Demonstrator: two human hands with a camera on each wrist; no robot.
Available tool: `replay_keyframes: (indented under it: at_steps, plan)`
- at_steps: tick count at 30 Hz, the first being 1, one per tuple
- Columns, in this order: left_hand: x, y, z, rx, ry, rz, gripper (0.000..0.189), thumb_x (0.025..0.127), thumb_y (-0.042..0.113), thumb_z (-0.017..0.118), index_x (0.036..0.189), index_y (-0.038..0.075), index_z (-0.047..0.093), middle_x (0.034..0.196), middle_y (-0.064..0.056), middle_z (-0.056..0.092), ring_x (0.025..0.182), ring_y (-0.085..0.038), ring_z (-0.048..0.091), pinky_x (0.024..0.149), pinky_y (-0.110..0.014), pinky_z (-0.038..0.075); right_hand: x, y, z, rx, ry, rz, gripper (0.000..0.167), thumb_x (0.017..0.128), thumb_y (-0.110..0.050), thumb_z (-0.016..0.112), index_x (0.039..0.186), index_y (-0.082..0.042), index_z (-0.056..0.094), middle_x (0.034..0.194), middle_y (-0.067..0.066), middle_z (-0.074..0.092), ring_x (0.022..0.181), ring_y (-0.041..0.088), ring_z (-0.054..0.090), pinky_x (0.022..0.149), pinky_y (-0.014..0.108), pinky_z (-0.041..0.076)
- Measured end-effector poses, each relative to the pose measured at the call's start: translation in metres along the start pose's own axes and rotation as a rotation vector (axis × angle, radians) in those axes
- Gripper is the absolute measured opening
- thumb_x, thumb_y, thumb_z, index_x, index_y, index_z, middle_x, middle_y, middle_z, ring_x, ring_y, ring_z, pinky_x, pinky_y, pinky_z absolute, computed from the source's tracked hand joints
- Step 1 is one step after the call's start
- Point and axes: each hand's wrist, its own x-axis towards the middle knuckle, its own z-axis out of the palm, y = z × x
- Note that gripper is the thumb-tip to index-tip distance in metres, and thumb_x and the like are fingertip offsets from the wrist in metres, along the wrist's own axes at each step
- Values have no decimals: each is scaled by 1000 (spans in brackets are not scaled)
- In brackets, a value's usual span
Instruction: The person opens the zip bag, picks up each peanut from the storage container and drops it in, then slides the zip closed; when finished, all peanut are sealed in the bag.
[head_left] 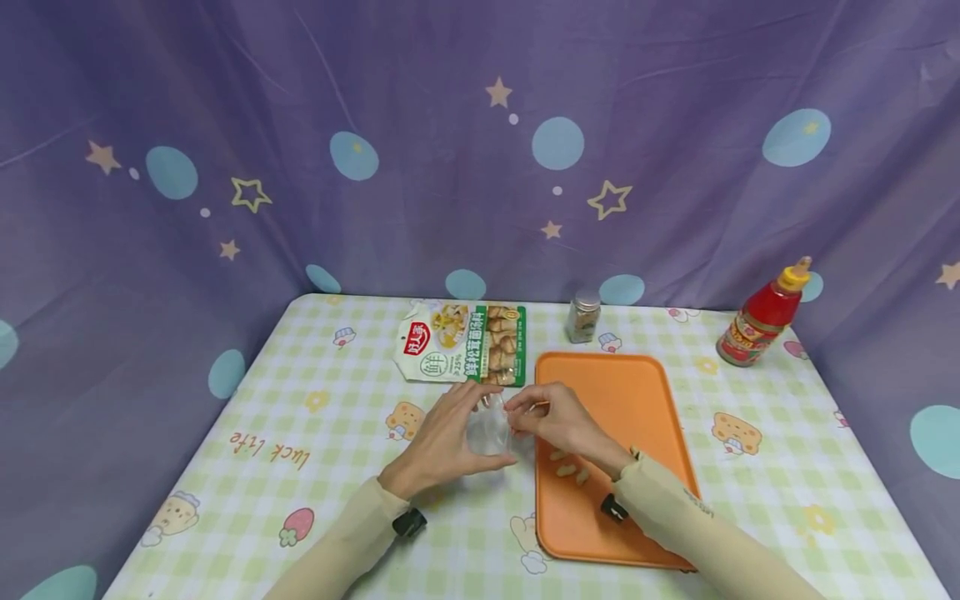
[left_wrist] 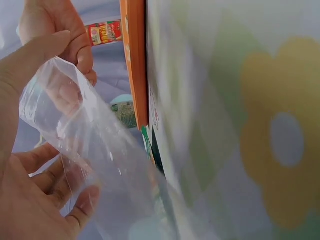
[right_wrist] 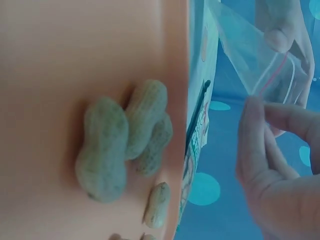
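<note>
A clear plastic bag [head_left: 487, 433] is held up just left of the orange tray [head_left: 618, 400], its mouth turned toward the tray. A pink line and a white line run along the mouth, as the right wrist view shows. The left hand [head_left: 444, 437] holds the bag with its thumb and fingers bent widely around the sides. The right hand [head_left: 561, 421], above the tray's left edge, pinches the bag's rim narrowly between thumb and forefinger.

On the tray, near its left edge and below the right hand, lie several peanuts [head_left: 566, 471] in their shells, some touching one another.

A green and white food packet [head_left: 459, 343] lies flat beyond the tray's far left corner. A small glass jar [head_left: 582, 321] with a metallic lid stands just past the tray's far edge. A red sauce bottle [head_left: 761, 321] with a yellow cap stands to the right of the tray's far end.

Under the tray, the desk [head_left: 337, 454] wears a green-checked cover with cartoon prints. Beyond the tray and desk hangs a purple curtain [head_left: 435, 67] with stars and blue ovals.
</note>
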Motion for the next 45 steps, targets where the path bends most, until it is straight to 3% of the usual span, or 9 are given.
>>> replay_keyframes:
  at_steps: [5,10,12,15,24,31,35,40,45]
  plan:
    - [1,1,1,57,6,-8,89,70,62,90,142,23,55,126,6,62,113,-14,56,91,-37,49,0,-3,2,-53,80,-25,10,98,-18,72,103,-12,78,94,6,78,80,19,74,72,29,60]
    - [3,3,5,105,7,10,87,70,61,91,140,21,57,127,4,62,113,-17,57,91,-38,49,0,-5,7,66,11,-11,30,104,-32,66,99,-5,81,88,10,80,80,29,77,76,43,64]
    - [3,5,7,100,5,17,87,71,61,91,141,20,57,130,4,62,118,-19,58,95,-40,50,0,-4,10,100,-26,1,35,105,-35,64,96,-5,81,87,11,79,79,29,77,77,47,64]
    - [4,6,10,72,1,24,87,71,60,91,142,21,56,134,4,61,124,-19,57,100,-43,50,0,-2,14,123,-49,11,36,105,-35,63,94,-6,80,86,9,79,76,24,76,75,44,64]
    - [2,3,14,-12,16,31,91,71,60,91,146,24,54,140,7,61,124,-14,59,115,-46,45,0,-4,14,169,-57,-12,31,108,-28,58,111,-2,74,102,14,74,75,21,77,65,36,64]
    - [7,1,13,-48,47,49,92,70,61,91,147,26,55,136,9,62,111,-11,57,95,-37,50,1,-7,12,200,-34,-4,32,109,-30,57,121,-3,71,119,20,70,73,22,77,62,39,64]
    - [8,1,13,-61,46,44,91,71,59,91,147,26,55,137,9,62,112,-12,58,98,-40,49,1,-8,11,199,-24,-9,34,108,-33,58,121,-4,71,121,20,71,73,21,76,62,40,64]
    - [8,0,13,-66,35,22,90,71,59,91,147,27,54,141,9,61,123,-14,58,106,-43,48,1,-7,7,210,-24,-19,36,108,-34,59,119,-3,72,109,21,73,77,23,76,67,44,65]
    - [5,0,12,-83,14,-24,87,72,63,89,145,31,54,138,12,61,116,-12,58,100,-40,48,-1,-3,-3,173,1,-30,35,107,-35,59,119,-4,72,108,19,73,84,30,76,74,51,64]
